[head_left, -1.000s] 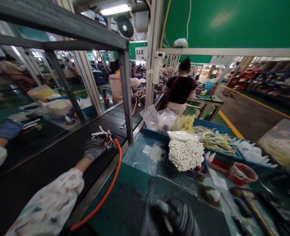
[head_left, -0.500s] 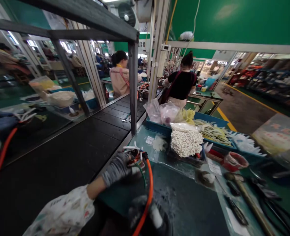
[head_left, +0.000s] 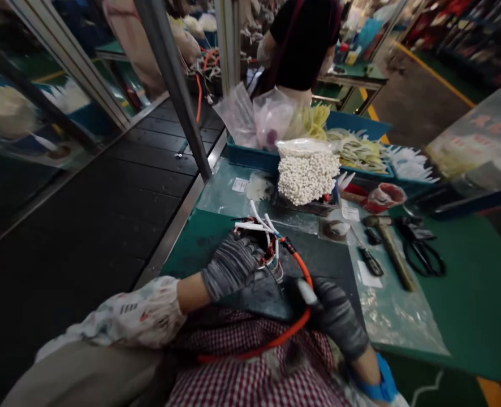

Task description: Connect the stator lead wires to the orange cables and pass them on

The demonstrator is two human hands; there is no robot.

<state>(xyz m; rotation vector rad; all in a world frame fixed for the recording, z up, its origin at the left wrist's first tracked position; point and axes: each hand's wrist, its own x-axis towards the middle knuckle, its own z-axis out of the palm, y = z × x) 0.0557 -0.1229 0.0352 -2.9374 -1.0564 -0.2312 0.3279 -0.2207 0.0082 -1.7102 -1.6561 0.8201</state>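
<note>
My left hand (head_left: pixel 236 264), in a grey striped glove, is closed around a motor stator (head_left: pixel 268 254) over the dark mat. Copper windings show on the stator, and white-sleeved leads (head_left: pixel 254 226) stick up from it. From its right side an orange cable (head_left: pixel 303 268) runs down past my right hand (head_left: pixel 333 314) and across my lap. That hand wears a grey glove too, with a white-covered tip on what looks like the thumb. Its other fingers are dark and smeared, so I cannot make out whether they grip the cable.
Beyond the mat lies a bag of white beads (head_left: pixel 307 172), before blue bins (head_left: pixel 250 154) of sleeves. To the right are a screwdriver (head_left: pixel 371 261), a hammer (head_left: pixel 392 249) and scissors (head_left: pixel 422 254). A black conveyor (head_left: pixel 119 192) and metal post (head_left: pixel 178 85) border the left. Two people work ahead.
The view has tipped down. My left hand has brought the stator from the conveyor's edge over the mat, nearer to me. My right hand now shows more fully beside the orange cable.
</note>
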